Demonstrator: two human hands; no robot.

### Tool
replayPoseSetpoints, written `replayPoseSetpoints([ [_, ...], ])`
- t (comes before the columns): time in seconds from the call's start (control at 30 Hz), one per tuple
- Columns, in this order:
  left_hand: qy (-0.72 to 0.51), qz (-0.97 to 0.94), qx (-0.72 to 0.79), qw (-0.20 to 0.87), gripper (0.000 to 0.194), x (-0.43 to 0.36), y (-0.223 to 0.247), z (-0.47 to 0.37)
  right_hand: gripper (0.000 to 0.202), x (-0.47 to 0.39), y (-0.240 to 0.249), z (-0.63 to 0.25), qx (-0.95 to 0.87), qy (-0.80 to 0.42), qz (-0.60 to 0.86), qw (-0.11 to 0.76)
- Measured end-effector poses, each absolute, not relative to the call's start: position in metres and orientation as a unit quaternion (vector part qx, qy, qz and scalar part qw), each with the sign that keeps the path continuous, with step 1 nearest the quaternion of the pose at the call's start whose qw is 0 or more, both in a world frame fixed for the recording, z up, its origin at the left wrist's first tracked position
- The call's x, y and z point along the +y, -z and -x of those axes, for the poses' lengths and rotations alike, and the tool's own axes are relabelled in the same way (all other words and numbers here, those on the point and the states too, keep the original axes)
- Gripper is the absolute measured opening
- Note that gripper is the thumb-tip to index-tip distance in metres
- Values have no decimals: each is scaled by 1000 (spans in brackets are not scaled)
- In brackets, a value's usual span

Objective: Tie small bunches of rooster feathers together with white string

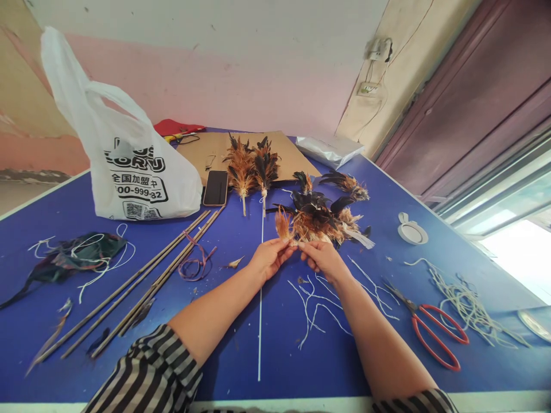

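Left hand (272, 257) pinching orange feathers (282, 223), right hand (321, 258) pinching at their base, open tabletop (301, 376) to white edge (310, 403)

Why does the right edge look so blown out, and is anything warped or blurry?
Head view: bright daylight seemingly washes out the opening; the white bag leans outward, probably lens stretch; left hand and right hand look fairly sharp, detail between them too fine.

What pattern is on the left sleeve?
The left sleeve has black and pale grey stripes, best seen in the head view.
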State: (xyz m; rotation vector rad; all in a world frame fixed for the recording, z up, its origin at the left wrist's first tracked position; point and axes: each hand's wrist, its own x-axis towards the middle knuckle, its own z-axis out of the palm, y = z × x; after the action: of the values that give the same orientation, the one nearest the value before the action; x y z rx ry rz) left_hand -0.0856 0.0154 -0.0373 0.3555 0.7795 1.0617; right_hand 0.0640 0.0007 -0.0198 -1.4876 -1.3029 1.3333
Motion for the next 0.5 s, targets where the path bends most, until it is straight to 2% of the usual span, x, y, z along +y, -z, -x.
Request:
replayPoseSetpoints([
  [0.23, -463, -201, 354, 788, 8, 13, 38, 84, 26, 3, 29, -54, -414, -590, 501, 480],
  [0.5, -441, -233, 367, 785, 7, 10, 38, 84, 23, 2, 30, -52, -446, -505, 529, 516],
])
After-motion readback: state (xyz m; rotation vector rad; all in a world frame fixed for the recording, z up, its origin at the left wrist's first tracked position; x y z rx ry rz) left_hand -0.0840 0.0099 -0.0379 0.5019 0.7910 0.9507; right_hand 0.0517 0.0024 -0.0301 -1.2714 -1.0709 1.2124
